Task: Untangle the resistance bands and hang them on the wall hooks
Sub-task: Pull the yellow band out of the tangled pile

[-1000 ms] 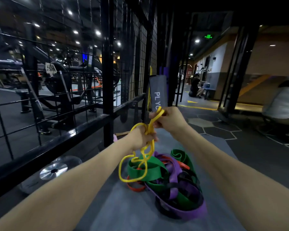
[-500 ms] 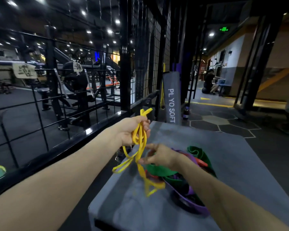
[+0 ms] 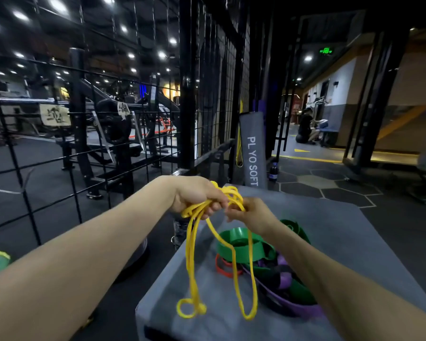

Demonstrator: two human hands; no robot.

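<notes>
Yellow band point(image 3: 192, 257) was held up over the grey box point(image 3: 354, 232), gathered in a bunch at the top and hanging in long loops below. The left hand point(image 3: 197, 196) had its fingers curled round the bunched top of the band. The right hand point(image 3: 252, 212) was just beside it, its fingertips pinching a strand of the same bunch. Two loops hung down from the hands: one ended in a small twisted knot point(image 3: 191, 307) near the front edge of the box, the other in a plain bend further right. Whether the lower ends touched the box top could not be told.

On the box, behind and to the right of the hanging loops, lay a heap of other bands: a wide green band point(image 3: 241, 247) uppermost, a thin red band point(image 3: 225, 269) at the left of the heap, and a purple band point(image 3: 295, 307) wound with black ones lower down. The right forearm crossed over part of this heap.

A black wire fence point(image 3: 138, 153) ran along the left side. A grey pad point(image 3: 252, 153) marked "PLYO SOFT" stood upright behind the box, with a dark bottle point(image 3: 273, 171) on the floor just beside it. A seated person point(image 3: 305, 126) was visible well back in the corridor.
</notes>
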